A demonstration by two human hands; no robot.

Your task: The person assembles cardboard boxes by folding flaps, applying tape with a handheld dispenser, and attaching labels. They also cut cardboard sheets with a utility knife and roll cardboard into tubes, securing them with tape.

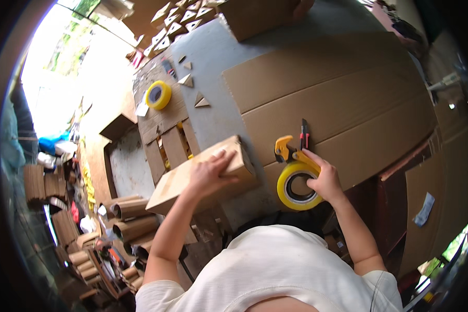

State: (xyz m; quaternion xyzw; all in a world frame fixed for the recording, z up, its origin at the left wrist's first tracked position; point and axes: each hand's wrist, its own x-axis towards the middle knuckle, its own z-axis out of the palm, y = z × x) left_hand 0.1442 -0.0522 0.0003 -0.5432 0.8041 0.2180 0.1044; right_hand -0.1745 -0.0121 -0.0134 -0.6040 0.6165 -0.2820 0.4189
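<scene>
My left hand (210, 174) lies spread on top of a long brown cardboard box (174, 183), pressing nothing between its fingers. The box sits tilted across the near left edge of the grey table (208, 62). In my right hand (326, 181) is a tape dispenser (283, 148) with an orange-yellow head and a large yellow roll of tape (284, 193), held just right of the box and apart from it. Beyond the dispenser, a utility knife (304, 134) with a red and black handle rests on a flat cardboard sheet (338, 99).
Another yellow tape roll (165, 96) lies on cardboard at the table's left. Small folded cardboard triangles (202, 100) sit nearby. A larger box (255, 18) stands at the far side. Cardboard tubes (135, 227) are stacked at lower left, beside an open carton (135, 161).
</scene>
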